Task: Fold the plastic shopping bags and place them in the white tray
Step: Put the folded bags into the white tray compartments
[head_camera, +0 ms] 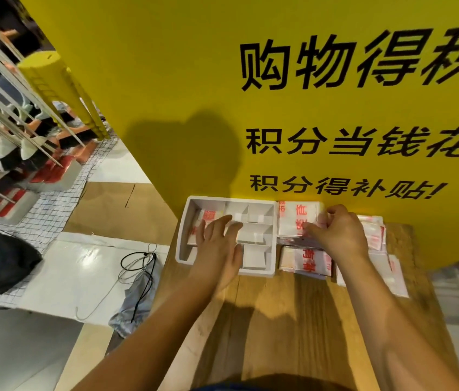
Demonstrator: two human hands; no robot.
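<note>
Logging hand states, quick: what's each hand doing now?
Left hand: open, over the white compartmented tray.
Right hand: grips folded white red-printed plastic bags.

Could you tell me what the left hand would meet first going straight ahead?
The left hand would likely meet the folded bag in the left compartment of the white tray first; depth unclear.

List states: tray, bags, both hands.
white tray: on wooden table, one bag inside.
bag in tray: folded, left compartment, partly under left hand.
left hand: fingers straight, over tray.
right hand: fingers curled on rear folded bag, beside tray.
front folded bag: lying on table, outside tray.
</note>
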